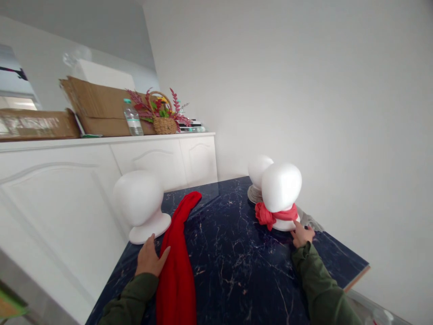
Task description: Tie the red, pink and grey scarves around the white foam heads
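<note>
My left hand (149,261) is open, thumb and fingers apart, just in front of the base of a plain white mannequin head (138,198) at the left. Beside that hand a long red scarf (177,253) lies stretched along the table toward me. My right hand (302,234) grips the base rim of another white mannequin head (281,185) at the right. Around this one's neck is a coral-red scarf (265,215), bunched at its left side. A third white mannequin head (259,169) stands partly hidden behind it, with grey fabric (254,194) at its neck.
The dark blue marble-patterned table (233,253) meets a pale wall behind. Clear plastic (309,222) lies behind the right-hand head. On the white cabinet (162,158) at the left stand cardboard boxes (104,108), a water bottle (133,118) and a flower basket (164,125).
</note>
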Demonstrator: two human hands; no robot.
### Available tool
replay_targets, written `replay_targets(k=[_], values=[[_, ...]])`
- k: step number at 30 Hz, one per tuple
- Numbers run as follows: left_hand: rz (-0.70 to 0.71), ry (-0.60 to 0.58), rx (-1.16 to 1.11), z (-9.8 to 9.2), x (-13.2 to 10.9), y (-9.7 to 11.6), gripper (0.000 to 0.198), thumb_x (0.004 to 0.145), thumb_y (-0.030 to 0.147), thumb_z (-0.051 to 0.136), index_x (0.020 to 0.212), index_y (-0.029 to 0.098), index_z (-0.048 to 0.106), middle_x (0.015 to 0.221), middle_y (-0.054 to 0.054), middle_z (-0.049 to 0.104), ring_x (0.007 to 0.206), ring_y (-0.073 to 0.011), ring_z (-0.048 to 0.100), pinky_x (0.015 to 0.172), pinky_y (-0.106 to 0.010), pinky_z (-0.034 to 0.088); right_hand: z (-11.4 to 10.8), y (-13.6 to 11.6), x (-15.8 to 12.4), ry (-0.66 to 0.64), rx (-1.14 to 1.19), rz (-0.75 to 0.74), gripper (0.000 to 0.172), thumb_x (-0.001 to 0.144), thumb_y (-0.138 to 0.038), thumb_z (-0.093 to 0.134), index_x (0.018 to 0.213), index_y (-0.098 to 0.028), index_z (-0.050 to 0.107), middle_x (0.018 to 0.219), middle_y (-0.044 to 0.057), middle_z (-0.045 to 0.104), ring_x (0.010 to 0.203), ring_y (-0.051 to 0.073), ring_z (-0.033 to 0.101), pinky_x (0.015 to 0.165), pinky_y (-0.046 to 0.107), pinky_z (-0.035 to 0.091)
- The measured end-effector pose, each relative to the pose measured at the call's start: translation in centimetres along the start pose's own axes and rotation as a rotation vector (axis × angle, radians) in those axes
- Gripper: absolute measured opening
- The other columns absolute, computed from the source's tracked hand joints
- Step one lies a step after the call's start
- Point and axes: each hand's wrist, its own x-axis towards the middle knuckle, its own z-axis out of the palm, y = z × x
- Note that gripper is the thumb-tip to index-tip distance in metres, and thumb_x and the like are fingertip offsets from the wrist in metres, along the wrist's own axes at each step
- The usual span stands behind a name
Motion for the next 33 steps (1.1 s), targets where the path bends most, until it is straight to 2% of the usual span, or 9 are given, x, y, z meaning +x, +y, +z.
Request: replay_targets(k=[4,9,16,20,23,25,28,30,33], values=[[-0.008,0.006,-0.019,-0.2,0.0,0.2,0.076,0.067,0.050,0.039,0.123,0.000,0.031,0.119,-0.021,0.043,0.112,-0.0317,0.040,0.095,-0.042,0.031,0.0,0.0,-0.7,-0.046,0.131,0.133,0.066,0.065,-0.017,0.066,0.118,-0.018,0.028,0.109,0.012,0.046,0.092,0.023,0.053,0.067,0.030,0.053],[-0.029,0.002,-0.032,-0.3,-0.1,0.5,0.075,0.069,0.049,0.038,0.123,-0.002,0.030,0.121,-0.022,0.041,0.113,-0.0314,0.038,0.097,-0.041,0.030,0.0,0.6,-1.1,-0.222,0.214,0.237,0.021,0.073,-0.019,0.060,0.088,-0.015,0.047,0.082,0.008,0.056,0.071,0.020,0.058,0.059,0.029,0.052],[0.035,0.066,-0.146,-1.9,-0.3,1.6,0.068,0.072,0.043,0.041,0.125,0.001,0.028,0.123,-0.020,0.040,0.114,-0.0293,0.038,0.097,-0.041,0.029,-0.6,1.1,-4.0,-0.339,0.248,0.159,0.024,0.065,-0.025,0.066,0.081,-0.015,0.052,0.081,0.004,0.058,0.067,0.015,0.057,0.059,0.021,0.051],[0.280,0.069,-0.289,-3.9,-1.7,4.7,0.059,0.075,0.037,0.044,0.124,0.007,0.031,0.125,-0.017,0.039,0.116,-0.0270,0.036,0.098,-0.041,0.028,-1.4,1.7,-8.2,-0.558,0.237,0.183,0.030,0.063,-0.032,0.068,0.083,-0.014,0.056,0.087,0.006,0.060,0.075,0.018,0.058,0.064,0.022,0.051],[0.469,-0.097,-0.467,-4.6,-4.0,8.6,0.060,0.071,0.041,0.051,0.122,0.015,0.037,0.128,-0.014,0.037,0.118,-0.0281,0.033,0.098,-0.043,0.027,-1.4,2.6,-12.3,-0.773,0.204,0.240,0.036,0.063,-0.034,0.072,0.088,-0.015,0.056,0.092,0.005,0.060,0.080,0.018,0.058,0.066,0.023,0.051],[0.516,-0.222,-0.600,-4.5,-6.0,11.1,0.075,0.061,0.050,0.059,0.124,0.017,0.036,0.131,-0.015,0.032,0.119,-0.0320,0.031,0.098,-0.046,0.027,-1.1,3.3,-15.1,-0.912,0.168,0.294,0.037,0.065,-0.037,0.071,0.091,-0.015,0.055,0.093,0.005,0.060,0.081,0.018,0.058,0.067,0.024,0.051],[0.427,-0.251,-0.767,-3.9,-8.1,13.6,0.093,0.051,0.050,0.068,0.129,0.016,0.030,0.132,-0.017,0.029,0.122,-0.0356,0.025,0.098,-0.051,0.025,-0.6,4.1,-18.5,-1.027,0.088,0.371,0.039,0.069,-0.040,0.069,0.093,-0.015,0.053,0.092,0.006,0.060,0.080,0.019,0.058,0.066,0.025,0.050],[0.305,-0.205,-0.869,-3.8,-8.5,13.9,0.078,0.059,0.042,0.065,0.127,0.018,0.034,0.130,-0.014,0.034,0.122,-0.0325,0.026,0.100,-0.050,0.023,-0.4,4.3,-19.6,-1.052,0.055,0.397,0.039,0.070,-0.041,0.068,0.094,-0.014,0.053,0.090,0.006,0.060,0.078,0.017,0.058,0.064,0.023,0.049],[0.083,-0.201,-1.072,-4.0,-7.4,13.0,0.049,0.073,0.033,0.053,0.119,0.019,0.044,0.123,-0.010,0.045,0.115,-0.0262,0.040,0.099,-0.044,0.028,-0.5,4.3,-19.6,-1.042,0.043,0.421,0.035,0.071,-0.040,0.067,0.090,-0.014,0.056,0.084,0.004,0.061,0.068,0.012,0.058,0.055,0.016,0.047]])
